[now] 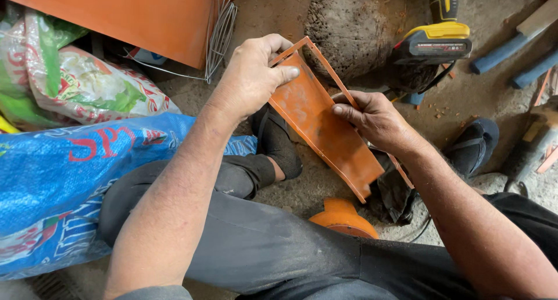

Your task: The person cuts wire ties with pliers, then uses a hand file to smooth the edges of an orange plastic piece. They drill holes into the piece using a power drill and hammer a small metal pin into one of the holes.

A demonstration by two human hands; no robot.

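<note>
- An orange sheet-metal channel (319, 122) sits at the centre of the frame, held above the person's lap; its long axis runs from upper left to lower right, with the open end toward the upper left; it is flat-bottomed with 2 thin upturned side flanges, the paint scuffed and dusty.
- The left hand (253, 76) grips the upper end, thumb pressed on the inner face; the right hand (375, 117) clasps the far flange near the middle, fingers curled around it.
- A rough, dirt-caked wooden stump (354, 29) stands at the top centre; a yellow and black cordless drill (433, 38) lies beside it.
- A blue woven plastic sack (52, 184) with red lettering fills the lower left; a white, green and red printed bag (81, 82) lies at the upper left.
</note>
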